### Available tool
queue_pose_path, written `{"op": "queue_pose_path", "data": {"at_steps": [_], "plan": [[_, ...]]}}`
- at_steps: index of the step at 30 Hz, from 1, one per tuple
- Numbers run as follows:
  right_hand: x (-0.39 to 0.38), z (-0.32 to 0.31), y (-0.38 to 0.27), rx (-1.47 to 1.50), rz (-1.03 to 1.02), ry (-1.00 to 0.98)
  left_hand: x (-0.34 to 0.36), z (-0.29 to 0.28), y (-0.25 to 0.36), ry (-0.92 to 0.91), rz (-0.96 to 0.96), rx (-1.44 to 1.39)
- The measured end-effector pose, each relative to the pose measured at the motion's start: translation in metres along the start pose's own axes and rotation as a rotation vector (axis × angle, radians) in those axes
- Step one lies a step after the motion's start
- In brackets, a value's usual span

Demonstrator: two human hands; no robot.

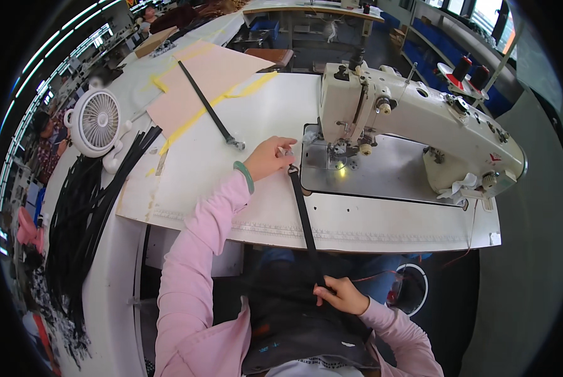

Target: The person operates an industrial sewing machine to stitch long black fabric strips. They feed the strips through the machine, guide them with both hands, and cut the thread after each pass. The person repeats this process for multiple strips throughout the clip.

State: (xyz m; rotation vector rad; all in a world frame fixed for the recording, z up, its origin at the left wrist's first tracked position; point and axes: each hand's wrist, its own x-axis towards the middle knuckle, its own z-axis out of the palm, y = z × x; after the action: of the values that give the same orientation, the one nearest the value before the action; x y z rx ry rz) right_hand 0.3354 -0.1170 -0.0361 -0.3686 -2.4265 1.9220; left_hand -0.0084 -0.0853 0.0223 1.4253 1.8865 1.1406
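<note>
At the far left, a bundle of black straps hangs down beyond the left edge of the white tabletop, its upper ends fanned toward that edge. A white fan stands just behind the bundle. A pale pink sheet bordered with yellow tape lies at the left rear of the tabletop. A loose black strap lies partly across this sheet; its metal-tipped end points toward the front edge.

The left hand, with a green bangle at the wrist, is above the middle of the tabletop. Its thumb and fingertips are brought together on what appears to be a metal fitting, though the detail is too small to confirm. The working strap runs from that point, across the printed ruler along the front edge, and down over it. The right hand is below the front edge, fingers closed around the strap's lower end.

A sewing machine occupies the right part of the tabletop, its needle area lit and just beside the left hand. A round bin stands below the front edge, near the right corner. Dark thread spools stand beyond the right rear.
</note>
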Motion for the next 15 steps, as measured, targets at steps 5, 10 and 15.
{"op": "queue_pose_path", "data": {"at_steps": [5,10,15], "plan": [[0.006,-0.006,-0.024,0.177,-0.02,0.101,-0.05,0.022,0.027,0.233,0.093,0.42],[0.019,-0.01,-0.021,0.306,-0.015,0.157,-0.054,0.052,0.025,0.093,0.39,0.702],[0.021,-0.01,-0.04,0.157,-0.023,0.156,-0.021,0.067,0.023,0.018,0.423,0.581]]}}
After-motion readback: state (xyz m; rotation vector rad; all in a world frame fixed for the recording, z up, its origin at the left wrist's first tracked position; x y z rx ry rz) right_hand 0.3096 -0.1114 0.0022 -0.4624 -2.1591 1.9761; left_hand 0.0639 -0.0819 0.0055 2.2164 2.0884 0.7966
